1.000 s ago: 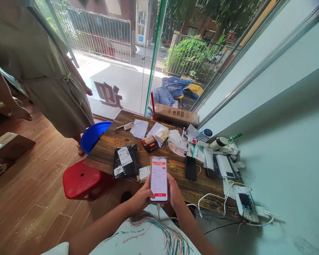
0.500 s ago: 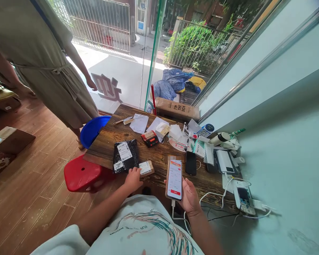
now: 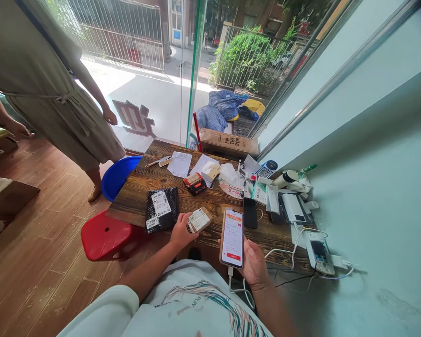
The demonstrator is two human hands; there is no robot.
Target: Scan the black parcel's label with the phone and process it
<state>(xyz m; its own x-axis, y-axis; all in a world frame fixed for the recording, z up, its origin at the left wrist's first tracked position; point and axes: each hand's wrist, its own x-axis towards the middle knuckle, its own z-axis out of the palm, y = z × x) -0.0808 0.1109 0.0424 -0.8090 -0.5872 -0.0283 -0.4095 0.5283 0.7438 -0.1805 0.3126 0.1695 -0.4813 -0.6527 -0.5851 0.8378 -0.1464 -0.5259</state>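
My left hand (image 3: 181, 231) is closed on a small brown parcel (image 3: 199, 219) with a white label, lifted a little above the near edge of the wooden table (image 3: 136, 196). My right hand (image 3: 253, 261) grips a lit phone (image 3: 232, 238) with a charging cable hanging from its lower end. A black bagged parcel (image 3: 161, 209) with white labels lies on the table just left of my left hand.
A dark phone (image 3: 250, 212), papers, a red-and-black device (image 3: 195, 183), a QR stand and a charging handset (image 3: 319, 252) crowd the table's right side. A cardboard box (image 3: 228, 142) sits at the far end. Red (image 3: 103, 235) and blue (image 3: 117, 173) stools stand left. A person in a green dress (image 3: 42, 79) stands by the glass door.
My left hand left the phone, reached for the small brown parcel on the table and has lifted it. My right hand moved the phone to the right and keeps holding it alone.
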